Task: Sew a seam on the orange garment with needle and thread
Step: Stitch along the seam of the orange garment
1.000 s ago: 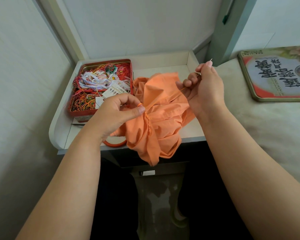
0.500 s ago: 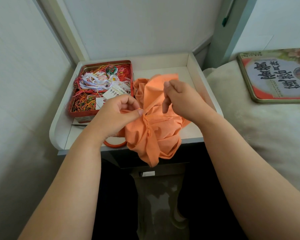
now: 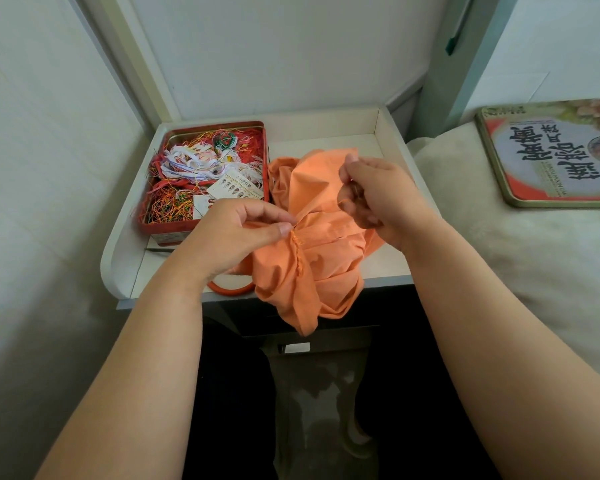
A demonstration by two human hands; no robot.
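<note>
Red tin (image 3: 266, 157) brimming with tangled threads on the white tray-top table (image 3: 392, 133).
Printed tin lid (image 3: 551, 154) lies well right (on cream bedding (image 3: 499, 258)).

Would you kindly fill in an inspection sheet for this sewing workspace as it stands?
Surface: white tray-topped stand with raised rim, beside a cream bed cover.
Job's things: orange garment bunched on the stand, its corner hanging over the front edge; stitched seam visible; needle not discernible.
Clutter: open red tin of tangled threads and paper cards; orange ring partly under the garment; printed tin lid on the bed.
Grippers: left hand pinches fabric at the seam; right hand pinches a fold.
Cables: nothing seen.
Surroundings: pale walls, grey-green post.
</note>
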